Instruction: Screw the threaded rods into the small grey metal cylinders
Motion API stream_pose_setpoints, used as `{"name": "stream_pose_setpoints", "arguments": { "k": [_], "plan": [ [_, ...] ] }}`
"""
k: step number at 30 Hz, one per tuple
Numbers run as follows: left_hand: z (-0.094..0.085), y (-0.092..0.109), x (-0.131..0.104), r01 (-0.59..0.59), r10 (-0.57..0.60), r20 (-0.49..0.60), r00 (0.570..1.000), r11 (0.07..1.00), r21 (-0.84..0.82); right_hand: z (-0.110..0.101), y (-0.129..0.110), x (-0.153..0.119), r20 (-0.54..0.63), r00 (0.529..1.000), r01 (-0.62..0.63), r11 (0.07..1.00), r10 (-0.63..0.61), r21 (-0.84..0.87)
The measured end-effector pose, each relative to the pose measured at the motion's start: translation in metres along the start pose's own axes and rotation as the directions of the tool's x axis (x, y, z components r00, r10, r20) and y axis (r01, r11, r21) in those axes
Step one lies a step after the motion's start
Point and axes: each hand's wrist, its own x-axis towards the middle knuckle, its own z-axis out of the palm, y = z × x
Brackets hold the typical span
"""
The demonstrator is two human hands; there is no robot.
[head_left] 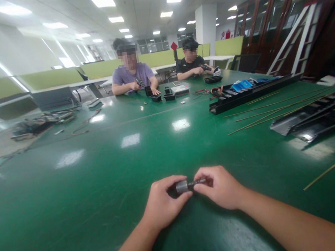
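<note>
Just above the green table [107,183], near its front, a small metal cylinder with a thin ridged shaft [181,187] lies sideways between my two hands. My left hand [166,199] curves round the thick cylinder end, thumb below and fingers above. The thin shaft on the right is pinched between the thumb and fingers of my right hand [217,185]. Some of the fingertips of both hands are hidden behind the part.
Long black metal channels [317,118] and thin rods [264,113] lie on the right. Another channel [243,91] holds blue packs. Across the table, two people [133,74] handle tools near small black boxes [156,98]. Cables and parts [42,123] are piled at the far left.
</note>
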Motion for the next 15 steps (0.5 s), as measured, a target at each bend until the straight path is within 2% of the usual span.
{"name": "stream_pose_setpoints", "arguments": {
  "k": [15],
  "plan": [
    [-0.0005, 0.0014, 0.0023, 0.018, -0.018, -0.011, 1.000, 1.000, -0.011, 0.0002, -0.0002, -0.0010, 0.000, 1.000, 0.013, 1.000, -0.013, -0.007]
  ]
}}
